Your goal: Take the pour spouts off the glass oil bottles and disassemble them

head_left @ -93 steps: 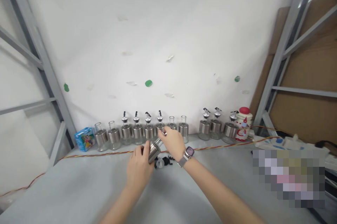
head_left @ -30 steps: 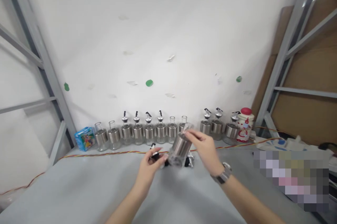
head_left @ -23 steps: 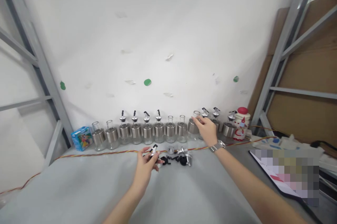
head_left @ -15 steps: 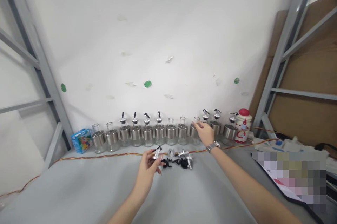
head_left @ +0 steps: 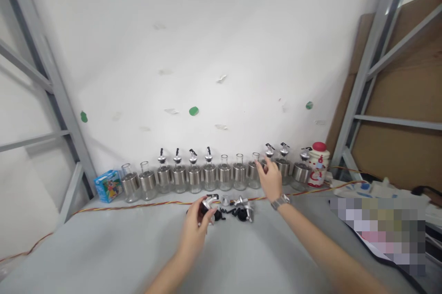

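My left hand (head_left: 196,222) holds a silver-and-black pour spout (head_left: 209,202) between thumb and fingers, low over the table. My right hand (head_left: 271,179) has its thumb and index finger apart, just right of an open-necked glass bottle with a steel sleeve (head_left: 254,173); it holds nothing. Loose silver spouts (head_left: 247,211) and black stopper parts (head_left: 228,211) lie on the table right of my left hand. Bottles of the same kind stand in a row along the wall. Some carry spouts, such as one bottle (head_left: 209,174); others have bare necks, like another bottle (head_left: 224,173).
A blue picture box (head_left: 108,186) stands at the row's left end, a white jar with a red lid (head_left: 318,165) at its right. A twisted red-yellow wire (head_left: 145,204) crosses the grey table (head_left: 103,248). A blurred-out flat item (head_left: 383,234) lies at right.
My right hand has let go of the bottle neck and drawn slightly right and down, fingers parting. The spout in my left hand has tilted over to the right.
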Available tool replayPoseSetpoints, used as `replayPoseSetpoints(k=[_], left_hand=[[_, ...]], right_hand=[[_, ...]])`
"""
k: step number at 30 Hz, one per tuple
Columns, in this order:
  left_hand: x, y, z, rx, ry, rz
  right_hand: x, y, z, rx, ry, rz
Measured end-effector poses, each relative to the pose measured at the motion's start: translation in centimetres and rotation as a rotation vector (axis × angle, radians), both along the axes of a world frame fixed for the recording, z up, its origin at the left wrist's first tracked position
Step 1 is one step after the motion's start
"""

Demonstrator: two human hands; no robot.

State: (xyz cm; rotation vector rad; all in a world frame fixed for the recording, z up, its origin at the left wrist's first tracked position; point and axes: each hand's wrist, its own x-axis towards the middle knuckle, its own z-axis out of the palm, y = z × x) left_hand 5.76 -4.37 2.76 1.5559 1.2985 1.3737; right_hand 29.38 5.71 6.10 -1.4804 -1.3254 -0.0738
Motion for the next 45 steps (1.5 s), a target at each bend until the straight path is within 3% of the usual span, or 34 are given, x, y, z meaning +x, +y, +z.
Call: replayPoseSetpoints(k=[2, 5, 7, 10, 15, 20, 23, 26, 28, 31, 36, 45], left_hand=[[0.2, -0.6, 0.0, 0.118, 0.154, 0.008], [0.7, -1.5, -0.1, 0.239, 0.326, -0.056], [0.9, -1.8, -0.3, 0.273, 0.402, -0.085], [0.8, -1.9, -0.5, 0.292, 0.475, -0.107], [0.5, -1.4, -0.1, 0.278, 0.477, -0.079], [1.4, -1.3, 0.2, 0.115, 0.182, -0.040], [1.9, -1.4, 0.1, -0.141, -0.033, -0.097], [2.3, -1.5, 0.2, -0.357, -0.169, -0.196], [2.4, -1.7, 0.3, -0.372, -0.211, -0.213], [2.5, -1.9, 0.5, -0.356, -0.291, -0.179], [2.7, -2.1, 0.6, -0.358, -0.382, -0.133], [3.3, -2.4, 1.0, -0.339, -0.438, -0.003]], right_hand=[[-2.0, -3.7, -0.1, 0.007, 0.098, 0.258], [-5.2, -8.5, -1.3, -0.229, 0.193, 0.648], [-7.0, -10.2, -2.2, -0.330, 0.266, 0.784], [-8.3, -10.6, -3.2, -0.438, 0.442, 0.875], [-8.7, -9.6, -3.9, -0.477, 0.697, 0.938], [-8.8, -9.9, -4.3, -0.469, 0.662, 0.913], [-8.4, -10.3, -4.2, -0.422, 0.363, 0.899], [-7.6, -10.5, -3.6, -0.251, -0.109, 0.865], [-7.3, -10.6, -3.3, -0.155, -0.317, 0.838], [-7.3, -10.7, -3.0, -0.108, -0.414, 0.805], [-8.0, -11.3, -3.3, -0.154, -0.305, 0.799], [-9.5, -12.5, -3.0, -0.325, 0.311, 0.929]])
